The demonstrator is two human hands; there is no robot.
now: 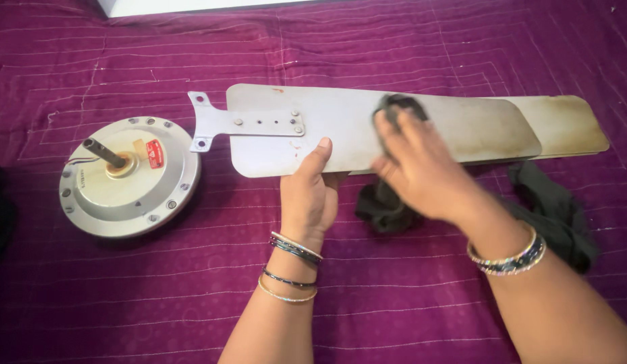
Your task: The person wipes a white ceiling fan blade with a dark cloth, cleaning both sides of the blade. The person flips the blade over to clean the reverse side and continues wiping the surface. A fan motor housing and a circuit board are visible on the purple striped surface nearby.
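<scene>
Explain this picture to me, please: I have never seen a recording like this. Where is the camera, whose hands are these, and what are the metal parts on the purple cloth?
The one picture comes from a camera worn on the person's head, looking down at their own two bare hands. On a purple quilted cloth lies a long pale metal fan blade, with a second blade partly under it. The left hand grips the top blade's near edge, thumb on top. The right hand presses a dark cloth onto the blade. To the left sits a round grey fan motor with its shaft up. More dark cloth lies at the right.
</scene>
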